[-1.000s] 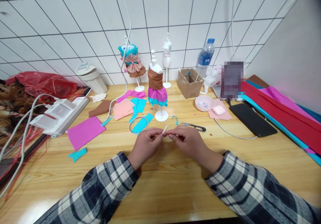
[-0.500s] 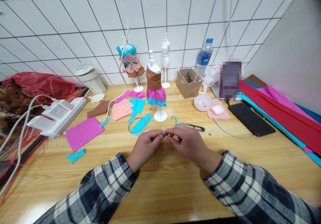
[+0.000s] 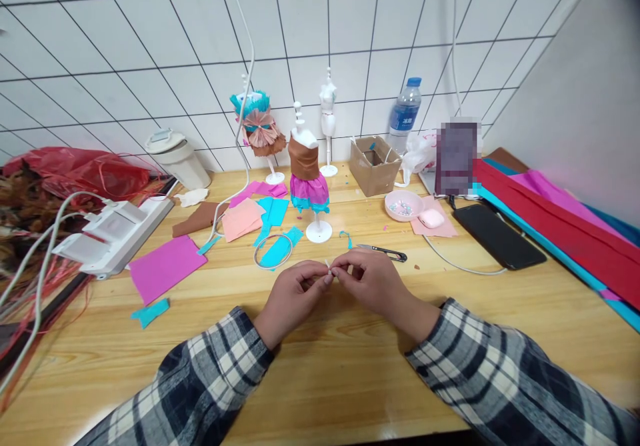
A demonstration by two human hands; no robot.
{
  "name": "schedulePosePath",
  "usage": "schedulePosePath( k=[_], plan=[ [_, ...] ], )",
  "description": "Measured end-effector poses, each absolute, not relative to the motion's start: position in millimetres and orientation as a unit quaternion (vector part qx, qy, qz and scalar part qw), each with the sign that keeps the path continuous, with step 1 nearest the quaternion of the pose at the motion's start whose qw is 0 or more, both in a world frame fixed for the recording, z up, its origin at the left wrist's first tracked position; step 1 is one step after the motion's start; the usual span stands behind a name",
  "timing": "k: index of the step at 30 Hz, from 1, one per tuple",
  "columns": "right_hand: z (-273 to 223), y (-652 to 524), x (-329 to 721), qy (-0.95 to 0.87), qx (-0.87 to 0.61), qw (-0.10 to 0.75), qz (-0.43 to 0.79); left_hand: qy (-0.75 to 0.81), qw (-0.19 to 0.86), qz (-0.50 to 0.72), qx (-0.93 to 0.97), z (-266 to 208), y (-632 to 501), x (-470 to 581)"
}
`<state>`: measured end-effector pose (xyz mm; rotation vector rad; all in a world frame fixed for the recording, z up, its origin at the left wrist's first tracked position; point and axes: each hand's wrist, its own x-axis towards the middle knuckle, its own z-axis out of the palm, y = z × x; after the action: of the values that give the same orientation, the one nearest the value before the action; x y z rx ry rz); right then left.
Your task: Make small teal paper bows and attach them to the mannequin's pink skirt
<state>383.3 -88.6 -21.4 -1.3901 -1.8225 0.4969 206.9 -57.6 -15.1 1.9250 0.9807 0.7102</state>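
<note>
My left hand [image 3: 299, 294] and my right hand [image 3: 371, 279] meet fingertip to fingertip above the table, each closed in a pinch. A small whitish strip [image 3: 327, 264] pokes up between the fingertips; its kind is too small to make out, and most of it is hidden. Just behind my hands stands a mini mannequin [image 3: 310, 173] in a brown top and a magenta skirt with turquoise trim. Thread snips [image 3: 385, 253] lie beyond my right hand. To the left of the mannequin's base, a metal ring [image 3: 256, 257] rests over turquoise paper [image 3: 280, 249].
A dressed mannequin [image 3: 263, 133] and a bare one [image 3: 328, 109] stand by the wall. Right of them are a cardboard box [image 3: 373, 174], a pink bowl of beads [image 3: 397, 215] and a black phone [image 3: 500, 236]. Magenta paper [image 3: 165, 269] and a power strip [image 3: 115, 236] lie left.
My fingertips have drawn closer together around the small whitish strip, the right fingers curling in more. The whole view has shifted slightly; the things on the table stay put.
</note>
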Motion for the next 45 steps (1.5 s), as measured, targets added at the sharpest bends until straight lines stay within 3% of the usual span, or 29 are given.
schedulePosePath(
  k=[21,45],
  plan=[
    [-20.7,-93.8,384.7,-0.731,-0.517,0.413,0.166,0.431,0.408,0.319,0.739,-24.5,-53.0,201.7],
    [-22.3,-91.8,384.3,-0.758,-0.521,0.348,0.179,0.395,0.403,0.270,0.780,-19.6,-58.2,204.3]
  ],
)
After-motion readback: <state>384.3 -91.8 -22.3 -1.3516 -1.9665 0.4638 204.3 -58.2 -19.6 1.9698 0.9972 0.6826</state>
